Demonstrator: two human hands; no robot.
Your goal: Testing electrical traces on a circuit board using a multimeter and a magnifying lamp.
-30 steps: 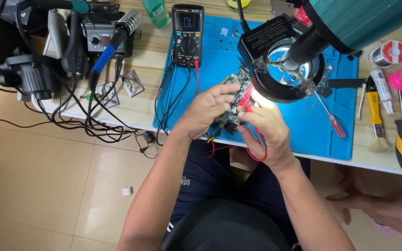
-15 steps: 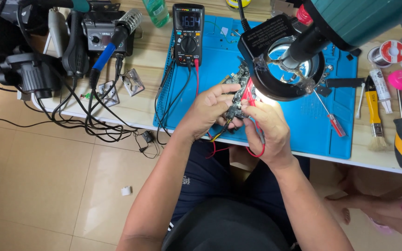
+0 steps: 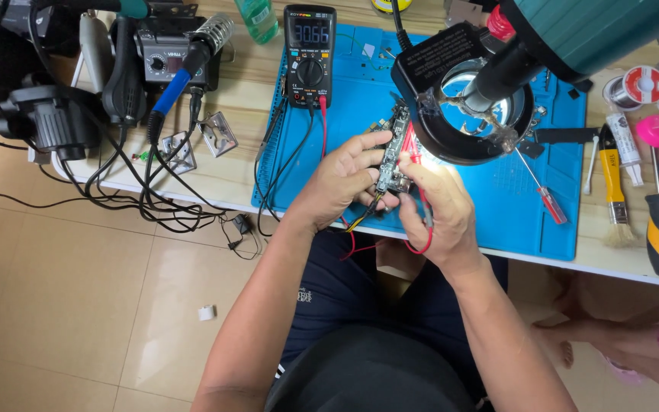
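The left hand [image 3: 345, 179] grips a small circuit board [image 3: 392, 156], fingers curled round its left edge and holding it tilted above the near part of the blue mat [image 3: 497, 198], just under the ring lamp [image 3: 459, 107]. The right hand [image 3: 440, 206] is closed on a red probe [image 3: 415, 156], pinched between thumb and fingers, with its tip resting on the right side of the board. A red lead [image 3: 425, 240] loops down from that hand past the near edge of the table [image 3: 238, 179]. A black and yellow wire hangs from the near end of the board; where the black probe sits cannot be made out.

Further off on the mat, to the left of the lamp, stands a black meter [image 3: 310, 53] with its screen lit and its leads plugged in. Judging by that, the setup for testing is done: the meter is on, the board is in hand and lit, one probe is in contact. The probing itself looks to be in the middle, with the soldering iron [image 3: 184, 69] parked in its stand at the far left and the red screwdriver [image 3: 547, 198] lying untouched on the mat to the right. Whether more points remain to check cannot be told.
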